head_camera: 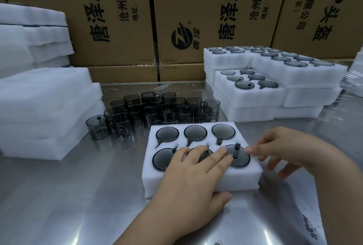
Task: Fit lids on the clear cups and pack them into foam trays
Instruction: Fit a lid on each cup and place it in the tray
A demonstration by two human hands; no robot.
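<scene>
Head view: lidded cup point(238, 156) sits between left hand point(188, 182) and right hand point(290, 149).

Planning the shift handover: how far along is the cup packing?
Done: filled trays stacked at right. In hand: front tray holds six cups; right hand touches the near-right lid, left hand rests on the tray. Left: loose cups behind, unpacked.

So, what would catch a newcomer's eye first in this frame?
Both hands at the near foam tray: the left hand lies flat across its front row, the right hand touches the front-right cup's lid. Behind it stands a cluster of loose smoky cups, with filled trays stacked at right.
</scene>
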